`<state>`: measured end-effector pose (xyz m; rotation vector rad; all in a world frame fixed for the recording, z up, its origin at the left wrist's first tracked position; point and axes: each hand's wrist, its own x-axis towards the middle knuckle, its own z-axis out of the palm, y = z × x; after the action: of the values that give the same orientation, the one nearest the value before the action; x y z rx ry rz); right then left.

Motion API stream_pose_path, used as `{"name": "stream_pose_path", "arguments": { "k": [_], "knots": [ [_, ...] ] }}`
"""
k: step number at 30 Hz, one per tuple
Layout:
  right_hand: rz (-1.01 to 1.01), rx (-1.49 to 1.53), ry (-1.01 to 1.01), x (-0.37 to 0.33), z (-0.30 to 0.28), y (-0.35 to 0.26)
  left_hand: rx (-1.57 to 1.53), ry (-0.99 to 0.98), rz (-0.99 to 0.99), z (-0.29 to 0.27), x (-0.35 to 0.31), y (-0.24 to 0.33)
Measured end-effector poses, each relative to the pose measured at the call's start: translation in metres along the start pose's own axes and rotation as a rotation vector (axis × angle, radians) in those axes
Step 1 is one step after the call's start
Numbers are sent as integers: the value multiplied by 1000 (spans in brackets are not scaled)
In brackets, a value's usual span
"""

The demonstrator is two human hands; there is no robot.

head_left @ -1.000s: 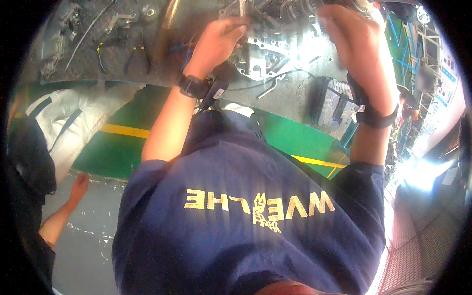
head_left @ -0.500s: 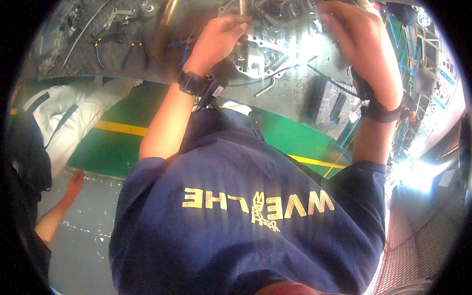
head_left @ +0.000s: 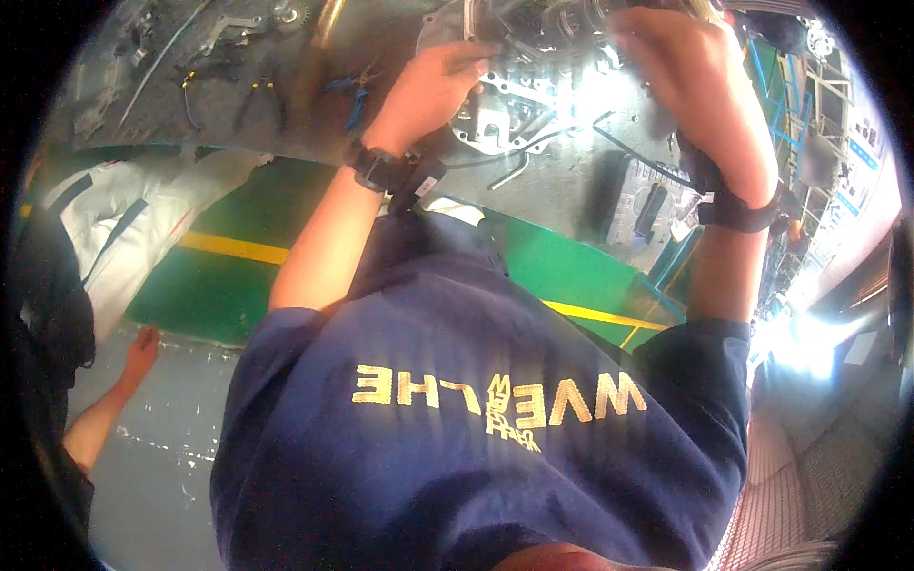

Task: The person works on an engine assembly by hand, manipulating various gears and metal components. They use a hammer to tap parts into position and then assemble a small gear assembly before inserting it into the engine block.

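Metal casing [head_left: 490, 116]: lying between your left hand [head_left: 424, 95] and right hand [head_left: 687, 71], nearer left.
Hands: hiding whether they're pinching anything.

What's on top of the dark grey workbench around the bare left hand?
Near the left hand lie a silver metal housing, a bent silver rod and a blue tool. The workbench directly beneath the hand is covered; blur hides whether it holds anything.

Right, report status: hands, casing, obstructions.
Left hand by silver casing, right hand to its right; grips unclear. Casing partly glare-washed. Black cable along near side.
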<state>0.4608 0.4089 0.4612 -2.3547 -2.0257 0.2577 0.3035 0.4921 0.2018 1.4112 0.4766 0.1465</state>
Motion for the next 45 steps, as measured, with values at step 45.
{"name": "stream_pose_path", "arguments": {
  "k": [45],
  "knots": [
    [-41, 123, 109, -9, 24, 42, -1316, -193, -291, 89, -14, 43]
  ]
}}
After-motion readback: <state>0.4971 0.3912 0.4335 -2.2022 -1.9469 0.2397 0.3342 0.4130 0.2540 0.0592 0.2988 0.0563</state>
